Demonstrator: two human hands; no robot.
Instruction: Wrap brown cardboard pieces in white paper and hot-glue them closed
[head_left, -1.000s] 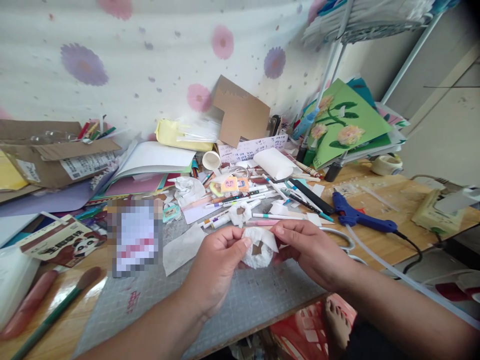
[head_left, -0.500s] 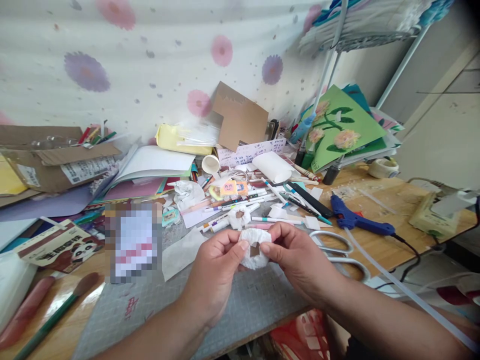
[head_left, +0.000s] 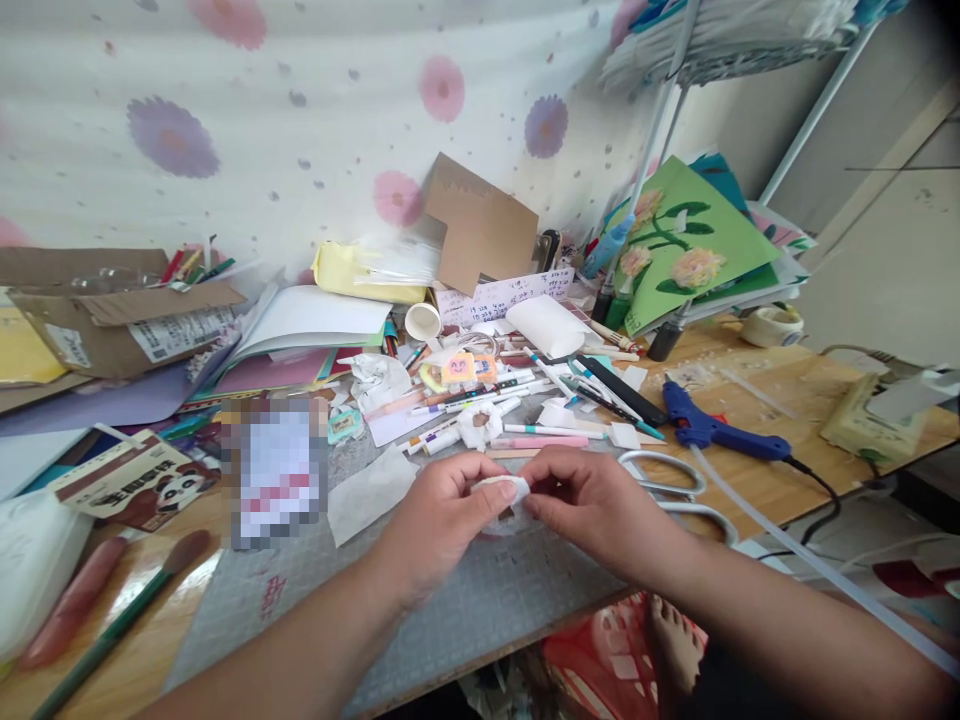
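My left hand [head_left: 442,515] and my right hand [head_left: 589,500] meet over a grey cutting mat [head_left: 480,600] at the table's near edge. Between their fingertips they pinch a small white tissue-paper ring [head_left: 507,488], seen nearly edge-on and mostly hidden by the fingers. A similar white tissue ring [head_left: 480,424] lies on the table just beyond the hands, among several pens. White-handled scissors [head_left: 671,490] rest right of my right hand.
A blue glue gun [head_left: 712,430] with a clear glue stick and black cord lies at right. Pens, paper scraps, a paper cup [head_left: 422,320], cardboard box [head_left: 112,310], green flower card [head_left: 682,245] and tape roll [head_left: 772,325] crowd the table. A brush [head_left: 127,615] lies at left.
The tissue ring faced the camera with its brown centre showing; now it is tipped flat and squeezed between both hands' fingertips, which have closed together and dropped slightly toward the mat.
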